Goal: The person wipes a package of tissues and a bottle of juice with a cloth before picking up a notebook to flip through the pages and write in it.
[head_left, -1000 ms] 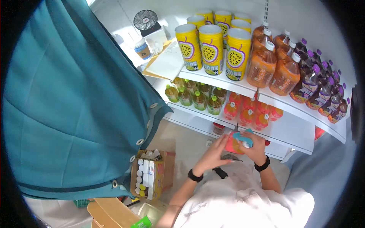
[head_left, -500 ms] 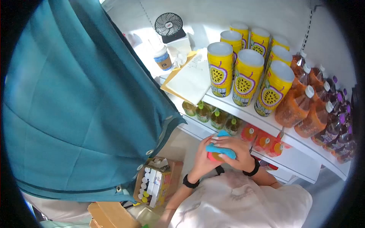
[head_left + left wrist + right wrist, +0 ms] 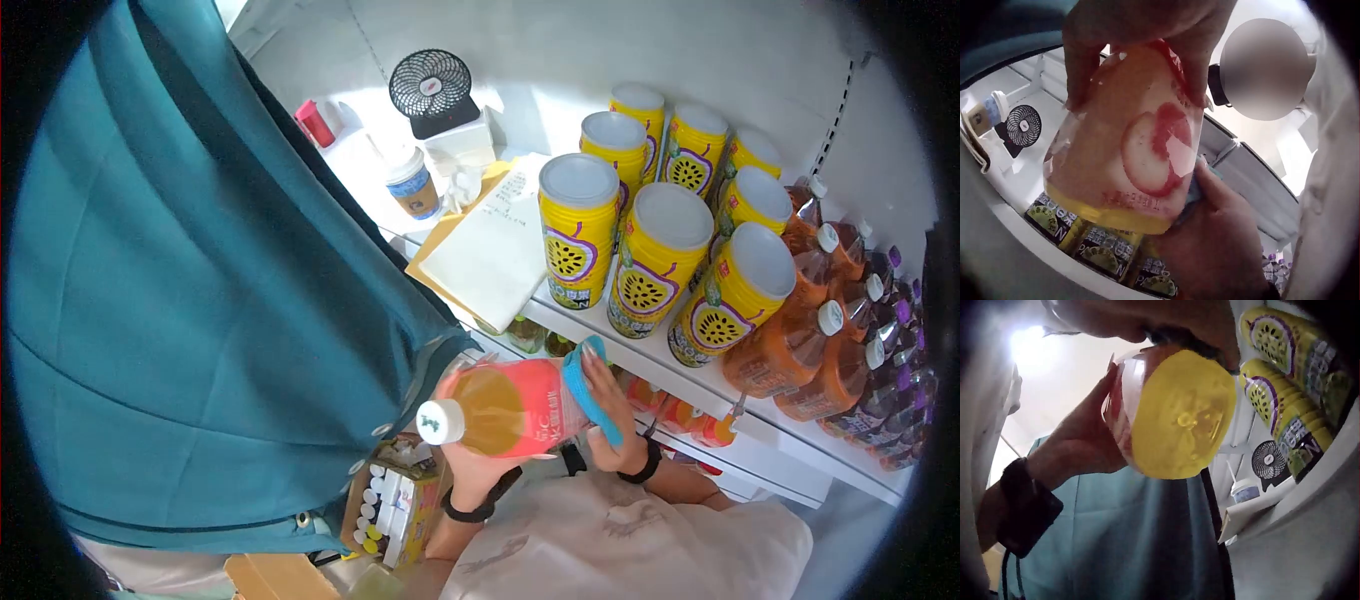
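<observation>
Head view: juice bottle (image 3: 515, 405) with pink label and white cap, lying sideways in the air below the shelf of yellow passion-fruit cans (image 3: 577, 240). Left hand (image 3: 468, 468) has its fingers wrapped round the bottle's body. Right hand (image 3: 612, 425) is curled over a blue cloth (image 3: 578, 383), cupping it against the bottle's base.

Left wrist view: left hand's fingers hook over the juice bottle from above, right hand beneath.

Right wrist view: the bottle's yellow base fills the centre, with a desk fan (image 3: 1270, 461) beyond.
</observation>
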`<action>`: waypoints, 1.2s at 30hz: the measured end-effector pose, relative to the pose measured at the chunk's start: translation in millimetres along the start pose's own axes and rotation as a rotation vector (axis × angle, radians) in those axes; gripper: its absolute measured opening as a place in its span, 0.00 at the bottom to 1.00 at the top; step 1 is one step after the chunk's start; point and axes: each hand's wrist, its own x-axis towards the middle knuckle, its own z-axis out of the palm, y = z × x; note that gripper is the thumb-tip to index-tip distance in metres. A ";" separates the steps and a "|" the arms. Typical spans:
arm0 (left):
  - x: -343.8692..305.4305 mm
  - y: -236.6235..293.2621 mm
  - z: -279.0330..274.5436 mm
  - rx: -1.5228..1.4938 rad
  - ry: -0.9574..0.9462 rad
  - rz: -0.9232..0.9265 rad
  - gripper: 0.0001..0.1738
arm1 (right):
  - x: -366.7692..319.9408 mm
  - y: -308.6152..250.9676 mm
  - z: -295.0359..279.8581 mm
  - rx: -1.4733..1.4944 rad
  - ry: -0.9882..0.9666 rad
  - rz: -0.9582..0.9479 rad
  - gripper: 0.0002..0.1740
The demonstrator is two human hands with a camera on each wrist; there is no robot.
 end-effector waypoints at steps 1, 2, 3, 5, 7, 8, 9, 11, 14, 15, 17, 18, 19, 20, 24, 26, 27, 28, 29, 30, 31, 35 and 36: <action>2.3 1.4 -1.0 -0.002 0.007 -0.029 0.70 | 3.4 -1.3 0.3 0.003 0.002 0.033 0.31; 5.4 4.5 0.4 0.001 0.008 -0.018 0.70 | 7.5 -1.6 1.1 0.033 0.021 0.037 0.31; 8.5 8.3 1.6 0.004 0.011 -0.007 0.70 | 12.4 -1.9 2.9 0.063 0.039 0.041 0.31; 9.6 4.1 -1.8 0.033 -0.014 0.047 0.69 | 23.2 -8.9 8.0 0.194 0.076 0.106 0.31; 12.0 -9.5 -9.2 0.082 -0.077 0.139 0.67 | 38.1 -24.0 11.1 0.390 0.122 0.224 0.31; 13.6 -7.6 -11.5 0.190 -0.098 0.160 0.63 | 42.2 -28.0 13.2 0.352 0.136 0.161 0.31; 16.3 -2.3 -13.1 0.296 -0.120 0.180 0.59 | 45.3 -31.4 15.2 0.312 0.149 0.100 0.31; 17.9 -2.0 -14.3 0.338 -0.127 0.156 0.54 | 51.8 -39.0 12.8 0.191 0.099 -0.036 0.30; 20.2 -4.0 -15.5 0.174 -0.144 0.019 0.54 | 64.3 -44.8 10.2 0.039 -0.042 -0.171 0.29; 16.7 -9.7 -15.8 0.135 -0.091 0.013 0.55 | 66.1 -43.8 12.9 0.042 -0.052 -0.152 0.29; 18.3 -7.1 -22.8 0.150 -0.084 -0.018 0.54 | 72.1 -39.6 14.2 0.101 -0.071 -0.126 0.28; 18.6 -6.2 -25.3 0.155 -0.081 -0.035 0.54 | 74.2 -38.0 16.4 0.145 -0.046 -0.084 0.27; 18.0 -8.0 -24.5 0.047 -0.038 -0.069 0.55 | 75.8 -35.7 19.1 0.187 -0.022 -0.042 0.27; 20.2 -8.2 -27.2 0.057 -0.046 -0.074 0.58 | 76.5 -33.0 22.9 0.227 0.004 -0.001 0.27; 35.5 -2.5 -36.4 -0.007 -0.096 -0.078 0.65 | 66.6 -18.4 40.1 0.378 0.106 0.344 0.27; 39.6 1.6 -35.9 -0.087 -0.115 -0.077 0.63 | 58.7 -0.5 49.1 0.496 0.186 0.504 0.27; 40.2 -1.1 -37.9 -0.094 -0.131 -0.082 0.64 | 54.1 3.4 50.9 0.557 0.227 0.586 0.27; 42.5 -0.2 -38.8 -0.097 -0.168 -0.077 0.64 | 51.9 4.8 45.4 0.587 0.185 0.715 0.27; 47.0 2.0 -38.5 -0.100 -0.205 -0.069 0.64 | 51.3 9.1 35.3 0.618 0.142 0.842 0.27; 49.8 2.6 -37.6 -0.103 -0.240 -0.058 0.64 | 49.3 11.7 30.1 0.671 0.117 0.914 0.27; 49.7 -1.2 -37.2 -0.137 -0.269 -0.069 0.63 | 47.3 14.2 24.8 0.721 0.094 0.987 0.26; 46.2 -15.3 -30.6 -0.250 -0.369 -0.140 0.62 | 38.3 20.8 19.1 1.052 0.112 1.086 0.25; 45.4 -16.4 -28.1 -0.271 -0.389 -0.166 0.62 | 37.6 15.6 16.3 1.165 0.134 1.130 0.25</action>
